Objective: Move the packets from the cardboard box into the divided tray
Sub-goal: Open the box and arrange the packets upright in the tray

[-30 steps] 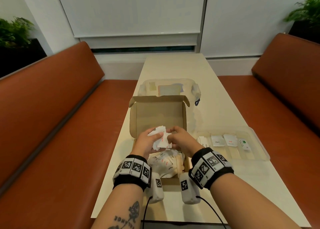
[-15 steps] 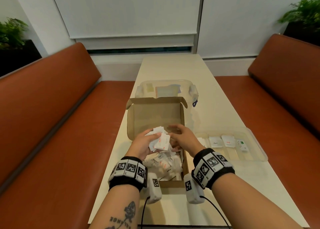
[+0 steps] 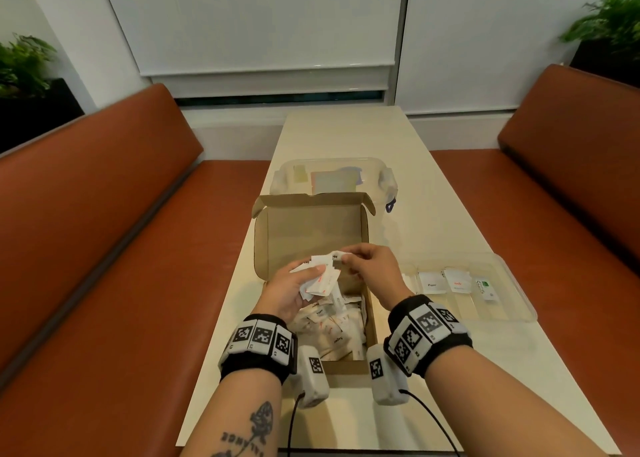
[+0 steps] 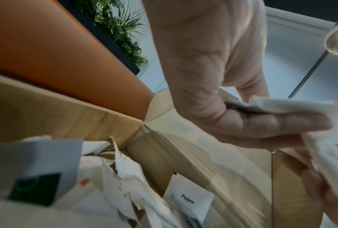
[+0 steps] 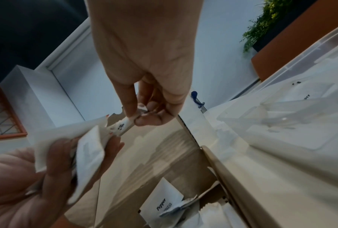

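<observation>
An open cardboard box [image 3: 311, 235] sits mid-table with several white packets [image 3: 332, 332] heaped in its near half. Above the box my left hand [image 3: 294, 290] grips a bunch of white packets [image 3: 320, 278], also seen as the bunch [image 5: 86, 151] in the right wrist view. My right hand [image 3: 367, 266] pinches one packet [image 3: 337, 256] at the top of that bunch, thumb and finger closed on the packet's end [image 5: 125, 123]. The clear divided tray [image 3: 512, 283] lies right of the box, holding three packets [image 3: 457, 281] in separate compartments.
A clear lidded plastic tub [image 3: 332, 179] stands just behind the box. Orange benches [image 3: 104, 248] run along both sides of the narrow cream table [image 3: 433, 214]. Plants [image 3: 606, 16] stand in both back corners. A "Pepper" packet [image 4: 187, 200] lies on the box floor.
My right hand has risen slightly and drawn one packet up and to the right out of the bunch in my left hand. The left hand has stayed over the box.
</observation>
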`<action>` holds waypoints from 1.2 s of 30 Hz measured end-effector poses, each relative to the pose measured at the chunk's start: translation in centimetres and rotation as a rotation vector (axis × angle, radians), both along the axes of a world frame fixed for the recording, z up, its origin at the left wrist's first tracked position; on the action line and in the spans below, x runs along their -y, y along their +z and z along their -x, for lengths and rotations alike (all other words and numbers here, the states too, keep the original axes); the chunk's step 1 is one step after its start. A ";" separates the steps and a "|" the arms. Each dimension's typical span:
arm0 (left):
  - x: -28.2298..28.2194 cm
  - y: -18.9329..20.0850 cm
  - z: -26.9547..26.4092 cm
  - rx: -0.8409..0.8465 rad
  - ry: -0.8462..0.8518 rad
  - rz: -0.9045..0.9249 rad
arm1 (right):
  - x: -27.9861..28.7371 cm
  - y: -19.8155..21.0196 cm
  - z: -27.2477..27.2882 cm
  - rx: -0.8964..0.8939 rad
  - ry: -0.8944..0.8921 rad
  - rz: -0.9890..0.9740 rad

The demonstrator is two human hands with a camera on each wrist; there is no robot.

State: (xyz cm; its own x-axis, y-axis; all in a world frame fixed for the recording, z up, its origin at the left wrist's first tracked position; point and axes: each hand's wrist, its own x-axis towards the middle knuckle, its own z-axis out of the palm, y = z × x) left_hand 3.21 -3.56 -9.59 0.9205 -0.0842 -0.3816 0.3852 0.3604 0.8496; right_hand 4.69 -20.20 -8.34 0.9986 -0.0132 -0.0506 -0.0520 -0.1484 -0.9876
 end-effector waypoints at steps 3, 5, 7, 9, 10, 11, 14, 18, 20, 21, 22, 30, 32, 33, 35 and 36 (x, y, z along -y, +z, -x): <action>0.1 0.1 -0.3 -0.008 -0.025 -0.005 | 0.4 0.4 -0.2 -0.018 -0.012 -0.152; 0.2 0.1 -0.4 -0.021 -0.045 -0.013 | 0.7 0.7 -0.4 -0.019 -0.017 -0.199; 0.3 0.1 -0.4 -0.033 -0.057 -0.013 | 1.1 1.0 -0.6 -0.006 -0.047 -0.202; 0.3 0.1 -0.4 -0.045 -0.062 -0.009 | 1.5 1.3 -0.8 0.010 -0.083 -0.217; 0.3 0.0 -0.4 -0.046 -0.059 -0.005 | 1.8 1.5 -0.9 0.022 -0.097 -0.228; 0.3 0.0 -0.4 -0.046 -0.050 0.000 | 2.0 1.6 -0.9 0.037 -0.109 -0.236; 0.4 0.0 -0.7 -0.032 0.022 0.026 | 2.3 1.9 -0.9 0.062 -0.102 -0.227; 0.7 0.1 -1.3 0.023 0.180 0.080 | 1.8 1.5 -0.5 -0.046 0.021 -0.063; 1.0 0.2 -1.7 0.041 0.234 0.106 | 1.4 1.2 -0.3 -0.117 0.132 0.005; 1.1 0.3 -1.9 0.048 0.254 0.108 | 1.2 1.1 -0.3 -0.142 0.172 0.018; 1.3 0.4 -2.1 0.057 0.270 0.105 | 1.0 1.1 -0.2 -0.159 0.195 0.017; 2.5 0.7 -2.3 0.115 0.277 0.057 | -0.3 1.2 -0.6 -0.043 0.166 0.232; 2.7 0.6 -2.1 0.129 0.227 -0.001 | -0.5 1.1 -0.6 -0.016 0.168 0.257; 2.8 0.5 -2.1 0.130 0.191 -0.038 | -0.5 1.1 -0.6 -0.011 0.174 0.260; 2.9 0.3 -1.9 0.119 0.139 -0.080 | -0.4 1.1 -0.6 -0.002 0.187 0.267; 2.9 0.2 -1.9 0.117 0.136 -0.083 | -0.4 1.1 -0.6 0.004 0.187 0.271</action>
State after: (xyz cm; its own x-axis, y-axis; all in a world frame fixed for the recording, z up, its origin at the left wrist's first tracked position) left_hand 5.11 -6.44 -9.39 0.9598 0.0710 -0.2715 0.2343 0.3292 0.9147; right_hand 5.26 -19.83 -7.27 0.9852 0.1578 -0.0668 0.0044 -0.4128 -0.9108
